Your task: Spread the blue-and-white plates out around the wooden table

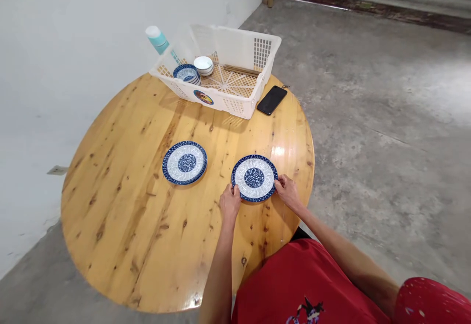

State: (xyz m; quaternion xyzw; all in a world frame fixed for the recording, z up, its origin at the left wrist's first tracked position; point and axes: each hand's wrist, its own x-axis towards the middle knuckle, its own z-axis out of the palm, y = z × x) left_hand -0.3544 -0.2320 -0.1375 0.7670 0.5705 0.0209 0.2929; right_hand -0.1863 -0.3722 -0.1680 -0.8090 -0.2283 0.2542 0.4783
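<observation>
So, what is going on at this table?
A person grips a blue-patterned plate by its rim, left hand on the near-left side and right hand on the right. It seems to lie flat on the wooden table. A matching plate lies untouched to its left. Behind are a black phone and a white basket holding small bowls.

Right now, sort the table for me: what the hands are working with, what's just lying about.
In hand: near plate, held at its rim by left hand and right hand; likely also other plate, bowls in basket.
Lying about: phone, bottle.
</observation>
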